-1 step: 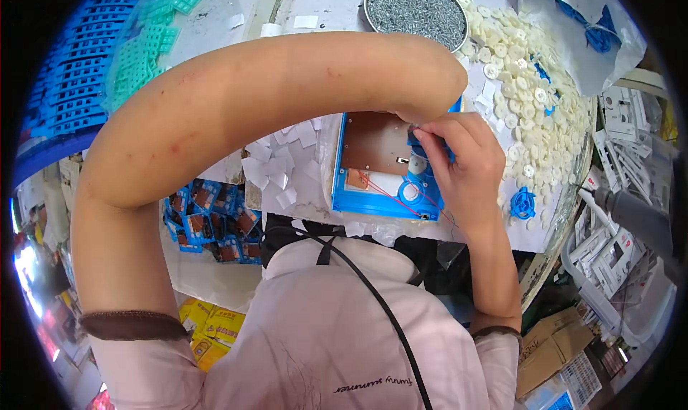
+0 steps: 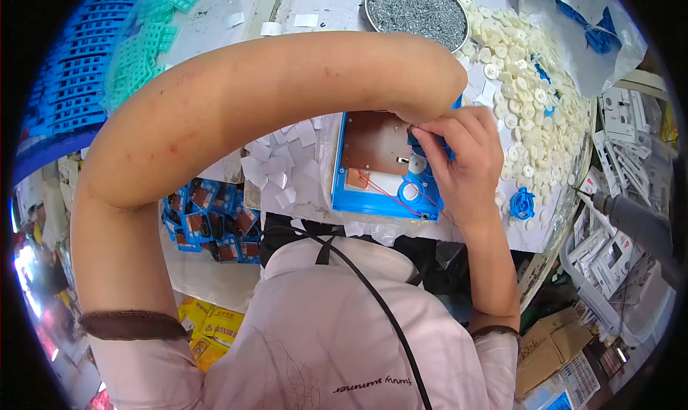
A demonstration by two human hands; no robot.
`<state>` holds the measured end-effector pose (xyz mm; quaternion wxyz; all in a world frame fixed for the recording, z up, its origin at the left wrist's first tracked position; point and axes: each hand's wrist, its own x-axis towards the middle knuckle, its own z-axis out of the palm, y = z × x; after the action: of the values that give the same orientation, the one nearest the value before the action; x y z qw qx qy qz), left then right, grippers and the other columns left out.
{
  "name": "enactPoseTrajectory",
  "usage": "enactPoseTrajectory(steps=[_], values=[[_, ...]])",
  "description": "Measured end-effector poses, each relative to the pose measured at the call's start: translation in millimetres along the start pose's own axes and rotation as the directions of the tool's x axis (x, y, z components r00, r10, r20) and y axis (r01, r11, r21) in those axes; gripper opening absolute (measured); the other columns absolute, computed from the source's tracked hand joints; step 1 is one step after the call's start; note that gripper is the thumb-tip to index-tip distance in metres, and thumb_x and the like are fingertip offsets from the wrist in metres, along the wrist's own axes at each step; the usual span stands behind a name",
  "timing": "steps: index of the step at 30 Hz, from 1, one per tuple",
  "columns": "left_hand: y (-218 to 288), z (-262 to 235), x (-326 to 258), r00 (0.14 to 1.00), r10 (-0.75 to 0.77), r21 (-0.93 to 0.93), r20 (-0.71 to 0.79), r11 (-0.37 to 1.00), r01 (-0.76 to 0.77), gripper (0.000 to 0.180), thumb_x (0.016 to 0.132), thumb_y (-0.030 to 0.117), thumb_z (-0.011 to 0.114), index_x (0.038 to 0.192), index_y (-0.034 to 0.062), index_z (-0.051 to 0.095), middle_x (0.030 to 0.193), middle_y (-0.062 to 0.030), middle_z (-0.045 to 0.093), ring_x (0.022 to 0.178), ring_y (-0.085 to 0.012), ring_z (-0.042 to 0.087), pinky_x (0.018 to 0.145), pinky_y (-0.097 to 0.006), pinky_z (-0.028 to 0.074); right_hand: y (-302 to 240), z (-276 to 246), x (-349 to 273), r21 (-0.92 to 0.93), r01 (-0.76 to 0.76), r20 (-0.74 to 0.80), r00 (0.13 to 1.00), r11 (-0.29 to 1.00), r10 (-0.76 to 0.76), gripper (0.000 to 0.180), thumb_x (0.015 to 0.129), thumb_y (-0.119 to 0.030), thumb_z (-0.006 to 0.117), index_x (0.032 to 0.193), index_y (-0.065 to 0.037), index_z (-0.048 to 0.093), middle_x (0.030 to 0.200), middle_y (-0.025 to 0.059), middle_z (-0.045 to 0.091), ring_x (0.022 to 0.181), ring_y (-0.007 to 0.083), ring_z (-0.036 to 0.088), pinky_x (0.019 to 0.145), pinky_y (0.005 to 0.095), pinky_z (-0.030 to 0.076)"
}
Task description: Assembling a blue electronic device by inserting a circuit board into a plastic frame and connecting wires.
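Observation:
An open blue plastic case (image 2: 369,201) lies on the table in front of me. Inside it sit a brown circuit board (image 2: 369,148), thin red wires and a round blue ring-shaped part (image 2: 411,191). My right hand (image 2: 462,148) is over the case's right side, thumb and forefinger pinched at the board's right edge. Whatever is between those fingertips is too small to make out. Across the far side of the case bends my left arm, with the left hand (image 2: 433,77) at its end above the board. Its fingers are hidden.
Beyond the case stands a round tin of screws (image 2: 416,12). White plastic wheels (image 2: 527,116) heap at the right, near a blue round part (image 2: 522,204). Paper slips (image 2: 276,163) lie left of the case. Blue assemblies (image 2: 211,220) sit lower left; a dark tool (image 2: 634,220) juts in right.
My right hand has shifted very slightly to the left, still pinched at the board's edge. My left arm and the case look the same.

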<state>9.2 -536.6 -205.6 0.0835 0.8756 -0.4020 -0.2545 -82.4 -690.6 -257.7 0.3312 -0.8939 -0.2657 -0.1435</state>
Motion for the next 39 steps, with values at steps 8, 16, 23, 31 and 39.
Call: enactPoseTrajectory(steps=[8,16,23,31,39], values=[[0.4,1.2,-8.9,0.999,-0.034,-0.060,0.001,0.998,0.034,0.010,0.071,0.004,0.073,0.079,-0.0020,0.075,0.081,-0.0243,0.071,0.078,-0.0384,0.072,0.068,-0.046,0.058,5.6,-0.2,0.3,0.025,-0.171,0.105,0.980,0.985,0.167,0.014,0.072,-0.013,0.084,0.083,-0.007,0.076,0.093,0.0044,0.060,0.093,0.0263,0.049,0.081,0.0380,0.042],[-1.1,6.6,-4.8,0.999,-0.035,0.039,0.003,0.999,0.035,0.012,0.072,0.000,0.071,0.083,-0.0024,0.075,0.086,-0.0244,0.072,0.083,-0.0379,0.073,0.069,-0.046,0.059,1.2,-26.2,-5.7,-0.072,0.148,0.286,0.950,0.986,-0.122,0.022,0.076,-0.011,0.080,0.097,-0.007,0.078,0.099,0.0062,0.067,0.099,0.0319,0.057,0.086,0.0412,0.049],[-1.0,8.0,-6.5,1.000,-0.029,0.023,-0.009,0.999,0.029,0.015,0.073,0.000,0.070,0.087,-0.0022,0.075,0.089,-0.0245,0.072,0.085,-0.0382,0.073,0.070,-0.046,0.059,1.3,-32.7,6.6,-0.118,0.233,0.390,0.905,0.965,-0.171,0.021,0.077,-0.011,0.078,0.097,-0.006,0.077,0.098,0.0053,0.067,0.099,0.0307,0.058,0.082,0.0400,0.052],[-4.5,10.2,-11.9,0.997,0.025,0.010,-0.077,1.000,-0.025,0.013,0.075,0.003,0.067,0.085,-0.0022,0.075,0.086,-0.0244,0.072,0.082,-0.0391,0.072,0.068,-0.047,0.058,-8.2,-25.6,4.7,-0.047,0.014,0.334,0.943,0.999,0.002,0.019,0.079,-0.008,0.076,0.097,-0.004,0.077,0.093,0.0084,0.066,0.092,0.0313,0.060,0.079,0.0405,0.052],[-4.2,1.5,-7.4,0.987,0.140,0.155,0.074,0.976,-0.150,0.011,0.077,0.006,0.066,0.080,0.0002,0.075,0.081,-0.0204,0.072,0.076,-0.0363,0.072,0.065,-0.045,0.058,-5.4,-15.0,-8.5,-0.041,0.076,0.219,0.973,0.996,-0.066,0.033,0.078,-0.006,0.077,0.110,-0.002,0.072,0.093,0.0111,0.065,0.094,0.0323,0.060,0.081,0.0415,0.052]])
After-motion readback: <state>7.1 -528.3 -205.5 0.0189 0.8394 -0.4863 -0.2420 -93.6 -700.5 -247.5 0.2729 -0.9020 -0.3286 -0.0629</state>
